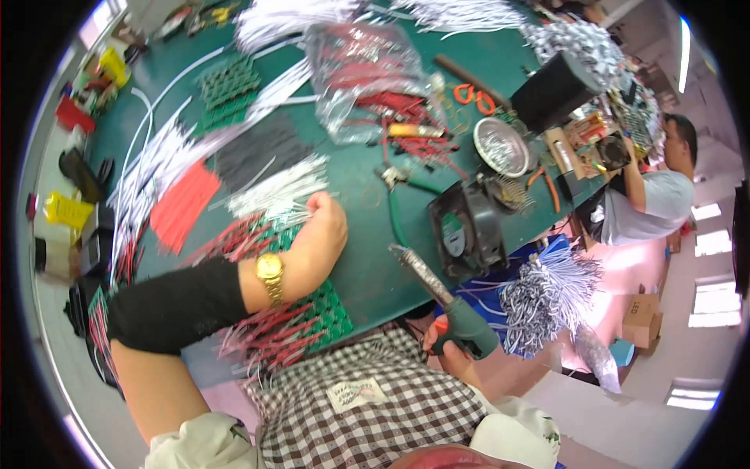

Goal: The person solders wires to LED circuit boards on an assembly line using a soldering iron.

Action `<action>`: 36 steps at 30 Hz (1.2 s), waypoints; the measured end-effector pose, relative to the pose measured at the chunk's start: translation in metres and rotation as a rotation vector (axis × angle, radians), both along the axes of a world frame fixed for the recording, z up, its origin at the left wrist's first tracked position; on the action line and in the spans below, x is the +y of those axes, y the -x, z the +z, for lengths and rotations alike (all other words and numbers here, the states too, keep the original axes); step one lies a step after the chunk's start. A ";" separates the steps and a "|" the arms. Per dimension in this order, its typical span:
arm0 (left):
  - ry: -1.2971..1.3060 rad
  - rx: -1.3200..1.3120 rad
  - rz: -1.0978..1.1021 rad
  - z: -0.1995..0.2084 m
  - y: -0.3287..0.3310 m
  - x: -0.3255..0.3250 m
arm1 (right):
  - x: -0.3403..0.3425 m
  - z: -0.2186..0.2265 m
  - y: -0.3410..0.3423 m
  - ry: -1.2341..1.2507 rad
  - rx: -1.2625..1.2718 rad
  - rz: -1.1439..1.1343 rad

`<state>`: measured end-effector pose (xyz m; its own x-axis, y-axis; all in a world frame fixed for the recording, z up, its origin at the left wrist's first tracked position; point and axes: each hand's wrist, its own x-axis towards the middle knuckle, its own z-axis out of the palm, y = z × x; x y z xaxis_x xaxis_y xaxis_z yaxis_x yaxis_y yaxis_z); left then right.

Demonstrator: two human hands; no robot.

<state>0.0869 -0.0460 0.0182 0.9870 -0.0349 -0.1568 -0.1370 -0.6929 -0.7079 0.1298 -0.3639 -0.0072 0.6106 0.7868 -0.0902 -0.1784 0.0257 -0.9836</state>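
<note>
My left hand [322,234], with a gold watch on its wrist, is curled over the table beside a pile of white wires [277,191]. Its fingertips are closed at the wire ends; what they hold is hidden. Under that wrist lie green circuit boards [332,313] with red and white wires [273,336] attached. My right hand [453,356], low near the table's front edge, grips a green soldering gun [469,328] with a red trigger, its metal nozzle pointing up and left over the table.
Red wires [185,205] and black wires [262,152] lie beyond the left arm. Farther back is a clear plastic bag [367,70] of red wires. A black fan [469,227], green-handled cutters [394,184] and a metal dish [501,147] stand rightward. Another person [648,187] works at far right.
</note>
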 end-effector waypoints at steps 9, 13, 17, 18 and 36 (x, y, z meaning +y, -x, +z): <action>0.513 -0.342 0.018 0.010 0.010 0.012 | 0.018 -0.007 0.005 -0.117 0.096 -0.028; 0.803 -0.478 0.262 0.030 0.020 0.034 | 0.044 0.009 0.001 -0.134 0.112 -0.018; 1.082 -0.847 0.387 0.027 0.052 0.063 | 0.071 0.027 0.000 -0.148 0.226 0.061; 1.142 -0.908 0.331 0.025 0.059 0.069 | 0.077 0.032 0.001 -0.169 0.249 0.096; 1.404 -0.975 0.482 -0.006 0.061 0.039 | 0.124 0.049 -0.017 -0.014 0.131 0.184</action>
<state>0.0261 -0.0070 0.0124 0.6573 0.6791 0.3268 0.3103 -0.6391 0.7037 0.1470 -0.2403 0.0416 0.4405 0.8856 -0.1473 -0.3078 -0.0051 -0.9514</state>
